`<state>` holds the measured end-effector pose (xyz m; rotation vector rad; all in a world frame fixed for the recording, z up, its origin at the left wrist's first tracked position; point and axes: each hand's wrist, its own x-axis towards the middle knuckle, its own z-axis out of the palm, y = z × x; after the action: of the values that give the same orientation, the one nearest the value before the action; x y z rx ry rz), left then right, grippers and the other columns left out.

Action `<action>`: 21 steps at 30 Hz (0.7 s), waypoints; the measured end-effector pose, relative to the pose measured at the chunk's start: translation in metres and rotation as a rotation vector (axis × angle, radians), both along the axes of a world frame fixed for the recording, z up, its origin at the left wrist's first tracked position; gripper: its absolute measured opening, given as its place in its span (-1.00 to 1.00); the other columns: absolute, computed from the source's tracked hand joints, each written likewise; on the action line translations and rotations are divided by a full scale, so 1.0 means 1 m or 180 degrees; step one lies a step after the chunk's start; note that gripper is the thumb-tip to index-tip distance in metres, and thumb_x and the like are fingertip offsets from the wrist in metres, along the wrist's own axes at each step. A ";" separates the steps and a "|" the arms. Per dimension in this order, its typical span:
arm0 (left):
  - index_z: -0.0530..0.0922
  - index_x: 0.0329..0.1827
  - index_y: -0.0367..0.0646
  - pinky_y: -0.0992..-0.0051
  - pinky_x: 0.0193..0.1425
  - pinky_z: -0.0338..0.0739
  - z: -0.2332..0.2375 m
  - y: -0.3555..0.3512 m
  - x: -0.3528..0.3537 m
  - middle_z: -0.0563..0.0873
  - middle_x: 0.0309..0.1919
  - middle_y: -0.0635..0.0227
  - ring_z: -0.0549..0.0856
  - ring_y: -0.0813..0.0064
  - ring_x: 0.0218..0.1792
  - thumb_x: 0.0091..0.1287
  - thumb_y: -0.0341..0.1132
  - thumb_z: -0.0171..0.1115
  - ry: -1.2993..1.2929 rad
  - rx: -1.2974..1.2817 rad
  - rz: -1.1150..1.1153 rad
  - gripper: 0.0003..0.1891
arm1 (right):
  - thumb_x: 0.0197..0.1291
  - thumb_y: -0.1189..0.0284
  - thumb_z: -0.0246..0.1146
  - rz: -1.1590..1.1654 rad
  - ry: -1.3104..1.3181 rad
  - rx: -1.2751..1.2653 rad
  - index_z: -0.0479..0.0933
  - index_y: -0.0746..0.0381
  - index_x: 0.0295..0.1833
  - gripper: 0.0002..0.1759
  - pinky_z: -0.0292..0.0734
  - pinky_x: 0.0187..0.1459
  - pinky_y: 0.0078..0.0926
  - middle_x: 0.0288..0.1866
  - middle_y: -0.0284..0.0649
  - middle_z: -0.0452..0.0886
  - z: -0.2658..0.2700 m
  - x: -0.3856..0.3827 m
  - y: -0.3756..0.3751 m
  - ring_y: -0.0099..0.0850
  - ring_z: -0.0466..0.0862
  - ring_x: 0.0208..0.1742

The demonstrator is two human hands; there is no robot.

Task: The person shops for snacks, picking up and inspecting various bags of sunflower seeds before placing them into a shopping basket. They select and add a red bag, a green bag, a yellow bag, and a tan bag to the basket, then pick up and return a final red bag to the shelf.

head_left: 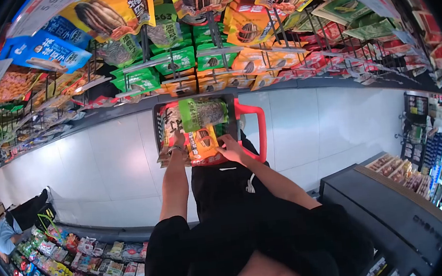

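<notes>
A dark basket (234, 119) with a red handle (261, 129) stands in front of my body, filled with snack bags. In it lie a green bag (189, 114) with a clear window at the top and a yellow bag (204, 143) with sunflower seeds printed on it. My right hand (229, 148) touches the right edge of the yellow bag, its fingers apart. At the basket's left side, my left hand (178, 141) reaches in over a red and pale bag (168, 123); its fingers are small and partly hidden among the bags.
Hanging snack bags (173, 60) fill the rack ahead. Packets line a low shelf (92, 265) at the lower left, near a person (8, 233) in blue. A dark counter (377, 208) stands at the right, beside pale floor (305, 124).
</notes>
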<state>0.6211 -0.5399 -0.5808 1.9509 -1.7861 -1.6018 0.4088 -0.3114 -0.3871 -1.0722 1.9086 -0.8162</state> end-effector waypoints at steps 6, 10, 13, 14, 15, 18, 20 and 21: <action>0.62 0.30 -0.41 0.01 0.20 0.67 -0.023 0.019 -0.039 0.80 0.08 -0.23 0.80 -0.09 0.15 0.45 -0.06 0.30 0.0257 0.0423 0.0785 -0.43 | 0.35 0.21 0.49 -0.0380 0.0050 0.0427 0.57 0.24 0.28 -0.48 0.75 -0.04 -0.24 0.22 -0.01 0.68 -0.025 -0.026 0.014 -0.12 0.82 -0.17; 0.72 0.16 -0.27 0.24 -0.16 0.75 -0.012 0.008 -0.067 0.86 -0.18 0.09 0.86 0.21 -0.24 0.53 -0.19 0.26 -0.0169 -0.0163 0.0125 -0.66 | 0.35 0.17 0.47 -0.0255 0.0347 0.0104 0.56 0.26 0.31 -0.44 0.74 0.02 -0.23 0.23 0.02 0.67 -0.051 -0.035 0.021 -0.11 0.78 0.08; 0.71 0.12 -0.26 -0.01 -0.05 0.69 0.027 0.019 -0.075 0.83 -0.19 -0.15 0.83 -0.14 -0.08 0.49 -0.15 0.28 0.0377 -0.0474 0.0046 -0.64 | 0.36 0.15 0.46 -0.0463 0.0250 0.0395 0.56 0.27 0.30 -0.44 0.72 0.09 -0.18 0.22 0.01 0.68 -0.028 -0.044 0.016 -0.10 0.75 0.15; 0.68 0.17 -0.27 0.05 -0.09 0.69 0.055 0.029 -0.080 0.83 -0.21 -0.09 0.84 -0.03 -0.12 0.53 -0.20 0.27 0.0174 -0.1121 -0.0313 -0.66 | 0.36 0.14 0.46 -0.0451 0.0240 0.0330 0.56 0.26 0.30 -0.43 0.70 0.11 -0.14 0.24 0.02 0.67 -0.014 -0.048 0.014 -0.05 0.74 0.16; 0.68 0.18 -0.25 0.15 -0.11 0.69 0.081 0.041 -0.086 0.83 -0.16 -0.07 0.85 0.06 -0.14 0.54 -0.24 0.28 0.0443 -0.1171 -0.0351 -0.69 | 0.36 0.14 0.46 -0.0446 0.0242 0.0262 0.56 0.26 0.30 -0.43 0.70 0.11 -0.14 0.24 0.02 0.67 -0.011 -0.053 0.014 -0.05 0.74 0.16; 0.66 0.13 -0.20 0.19 -0.22 0.64 0.147 0.079 -0.086 0.80 -0.34 -0.02 0.83 0.00 -0.25 0.57 -0.25 0.28 0.0929 -0.1845 -0.0521 -0.76 | 0.29 0.14 0.53 -0.0371 0.0675 -0.0414 0.56 0.26 0.30 -0.39 0.68 0.15 -0.13 0.20 0.08 0.68 -0.036 -0.058 0.025 -0.01 0.74 0.17; 0.64 0.03 -0.19 0.23 -0.39 0.55 0.218 0.108 -0.086 0.76 -0.44 0.04 0.81 0.22 -0.41 0.58 -0.26 0.27 0.1129 -0.1564 -0.0414 -0.82 | 0.25 0.12 0.57 -0.0407 0.0507 -0.0258 0.54 0.26 0.32 -0.32 0.67 0.18 -0.13 0.22 0.09 0.66 0.000 -0.061 0.025 -0.02 0.74 0.17; 0.62 -0.01 -0.22 0.28 -0.41 0.54 0.244 0.120 -0.080 0.73 -0.46 0.23 0.75 0.44 -0.45 0.63 -0.29 0.21 0.1375 -0.1322 -0.0328 -0.83 | 0.21 0.09 0.61 -0.0442 0.0321 -0.0024 0.52 0.26 0.35 -0.26 0.66 0.21 -0.13 0.24 0.09 0.64 0.016 -0.062 0.024 -0.03 0.75 0.18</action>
<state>0.5406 -0.4201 -0.3368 1.2458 -1.8621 -1.3932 0.3470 -0.2873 -0.3710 -1.0106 2.0852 -0.8608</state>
